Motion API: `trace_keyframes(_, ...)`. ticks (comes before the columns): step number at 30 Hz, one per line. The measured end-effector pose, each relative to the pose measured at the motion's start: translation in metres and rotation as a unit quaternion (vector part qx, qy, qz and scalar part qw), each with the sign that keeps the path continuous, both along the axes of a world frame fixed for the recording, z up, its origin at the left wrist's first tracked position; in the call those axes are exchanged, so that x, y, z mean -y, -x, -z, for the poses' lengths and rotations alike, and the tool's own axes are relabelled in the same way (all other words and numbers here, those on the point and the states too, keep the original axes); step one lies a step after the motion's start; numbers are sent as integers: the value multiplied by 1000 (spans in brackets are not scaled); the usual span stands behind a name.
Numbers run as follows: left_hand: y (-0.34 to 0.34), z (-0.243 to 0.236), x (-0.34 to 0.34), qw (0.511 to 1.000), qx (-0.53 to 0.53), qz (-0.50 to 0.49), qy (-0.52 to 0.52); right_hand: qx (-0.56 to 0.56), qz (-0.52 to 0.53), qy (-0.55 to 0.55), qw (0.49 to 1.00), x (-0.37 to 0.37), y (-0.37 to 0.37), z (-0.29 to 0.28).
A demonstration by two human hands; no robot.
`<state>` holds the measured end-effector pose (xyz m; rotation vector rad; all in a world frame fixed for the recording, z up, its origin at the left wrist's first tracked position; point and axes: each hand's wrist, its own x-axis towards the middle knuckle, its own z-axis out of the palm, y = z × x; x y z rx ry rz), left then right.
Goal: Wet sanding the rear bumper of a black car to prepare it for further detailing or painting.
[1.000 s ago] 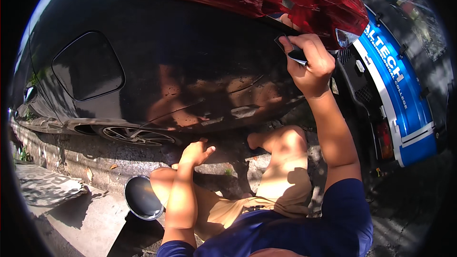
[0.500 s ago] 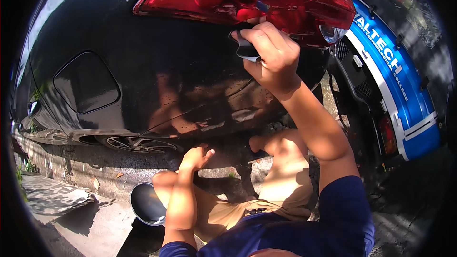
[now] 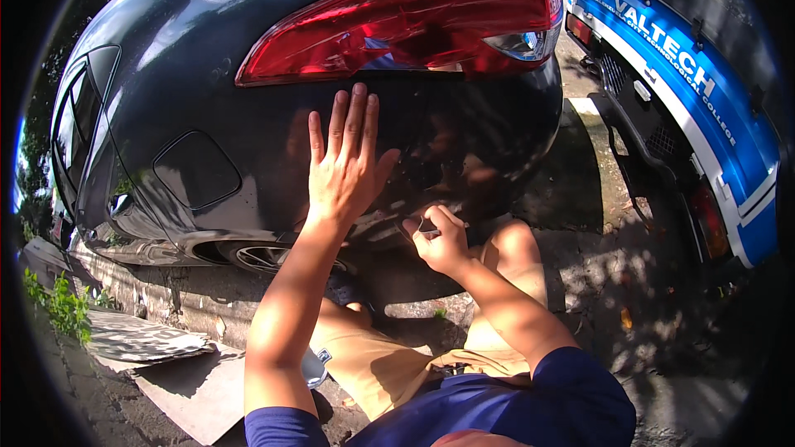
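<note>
My left hand (image 3: 348, 170) lies flat against the dark car's rear side panel (image 3: 277, 120), fingers stretched upward just under the red tail light (image 3: 397, 29). Its fingers are spread and hold nothing. Lower and to the right, my right hand (image 3: 445, 247) is closed in front of the panel's lower part. Between its thumb and fingers shows a small bit of dark sheet (image 3: 431, 233), which looks like sandpaper; most of it is hidden by the hand.
Left of my hands are the fuel flap (image 3: 197, 170) and the rear wheel (image 3: 261, 258). A bucket (image 3: 315, 371) stands by my left leg, partly hidden. Flat boards (image 3: 186, 393) lie on the ground at lower left. A blue and white vehicle (image 3: 704, 108) stands close on the right.
My right hand has come down from the tail light's lower edge with the dark sheet. My left hand has risen from near the wheel onto the panel. The view has shifted back.
</note>
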<state>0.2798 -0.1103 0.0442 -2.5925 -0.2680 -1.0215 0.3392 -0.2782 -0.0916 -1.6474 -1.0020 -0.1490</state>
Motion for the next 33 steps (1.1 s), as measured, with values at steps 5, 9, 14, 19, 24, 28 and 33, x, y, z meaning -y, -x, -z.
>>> trace_keyframes(5, -40, 5, 5, 997, -58, -9, -49, -76, -124, 118, 982, 21, 12, 66)
trace_keyframes(9, -56, 6, 24, 999, -38, 32, -15, -117, -152, 194, 962, 10, 4, 73)
trace_keyframes(14, -46, -3, 27, 997, -71, -4, -24, -159, -148, 183, 959, 9, 8, 73)
trace_keyframes(19, -15, 9, 5, 992, -111, -24, -48, -158, -108, 151, 970, 13, 8, 54)
trace_keyframes(24, 23, 55, -13, 990, -112, -66, -54, -120, -58, 36, 990, 19, -7, 46)
trace_keyframes(28, 59, 101, 6, 982, -155, -105, 9, 14, 3, -38, 999, 18, -29, 18)
trace_keyframes(33, 106, 196, 108, 937, -159, -130, 284, 216, 84, -200, 952, -24, -84, -85)
